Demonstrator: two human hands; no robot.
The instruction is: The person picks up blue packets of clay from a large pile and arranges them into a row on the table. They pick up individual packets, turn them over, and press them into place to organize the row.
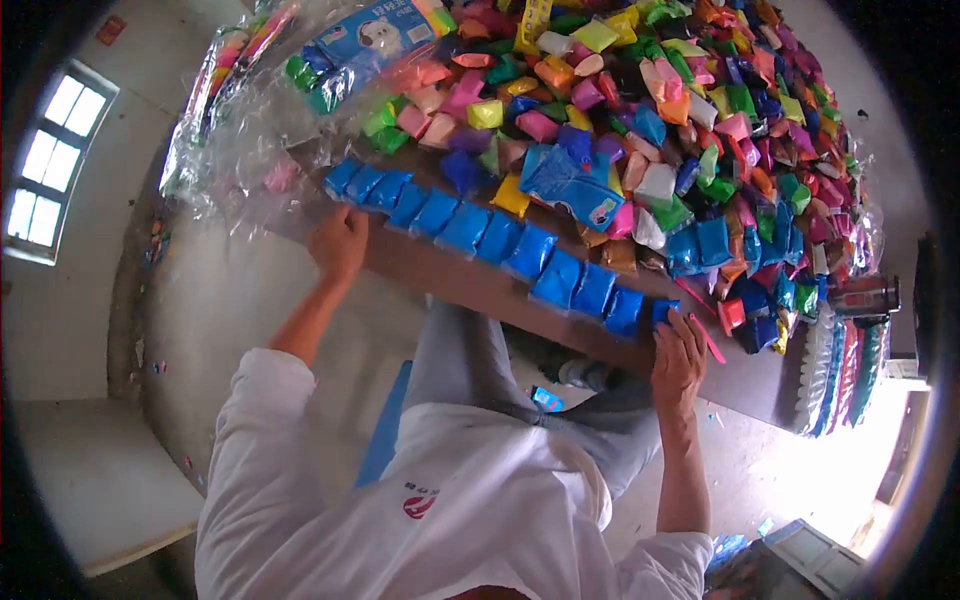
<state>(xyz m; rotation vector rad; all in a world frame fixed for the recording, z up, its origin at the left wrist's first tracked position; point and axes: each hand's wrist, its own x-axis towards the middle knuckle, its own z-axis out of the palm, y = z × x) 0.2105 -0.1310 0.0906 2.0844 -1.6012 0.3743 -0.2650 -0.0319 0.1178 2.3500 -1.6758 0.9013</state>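
A slanting row of several blue packets [464, 228] lies along the near edge of the brown table [440, 272]. My left hand [340, 243] is at the row's left end, just below the packets, with its fingers curled; what they hold, if anything, is hidden. At the right end my right hand [680, 358] has its fingers together on a single blue packet [664, 311], set slightly apart from the others. Beyond the row spreads a large heap of small packets [655, 185] in many colours.
Clear plastic wrapping [235, 150] and a blue printed bag [380, 38] lie at the back left. Another blue printed packet [570, 185] rests on the heap. At the right are a dark can [865, 296], a pink strip [707, 338] and long packed strips [845, 375].
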